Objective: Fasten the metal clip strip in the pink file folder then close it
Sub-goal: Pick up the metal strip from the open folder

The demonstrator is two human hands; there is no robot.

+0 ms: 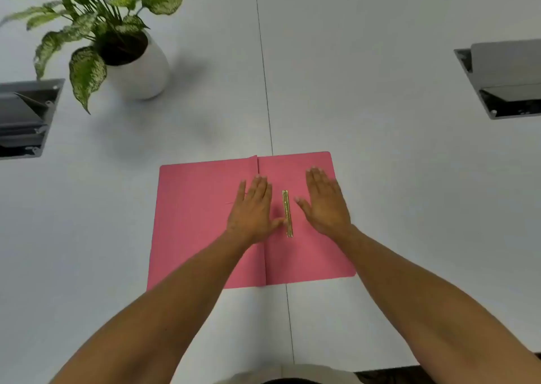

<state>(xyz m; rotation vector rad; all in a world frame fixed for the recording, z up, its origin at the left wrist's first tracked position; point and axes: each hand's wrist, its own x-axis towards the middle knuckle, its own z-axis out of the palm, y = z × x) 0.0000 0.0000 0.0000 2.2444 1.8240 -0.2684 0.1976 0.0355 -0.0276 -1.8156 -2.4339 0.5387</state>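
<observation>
The pink file folder (193,225) lies open and flat on the white table, its spine fold running down the middle. A gold metal clip strip (287,213) lies lengthwise on the right half, just right of the fold. My left hand (252,208) rests flat, palm down, on the folder left of the strip, and its thumb tip touches the strip's lower part. My right hand (325,202) lies flat on the right half, fingers spread, a little apart from the strip. Neither hand holds anything.
A potted plant in a white pot (137,67) stands at the back left. Open cable boxes are set into the table at the left edge (26,117) and at the back right (506,82). A seam (265,76) runs down the table's middle.
</observation>
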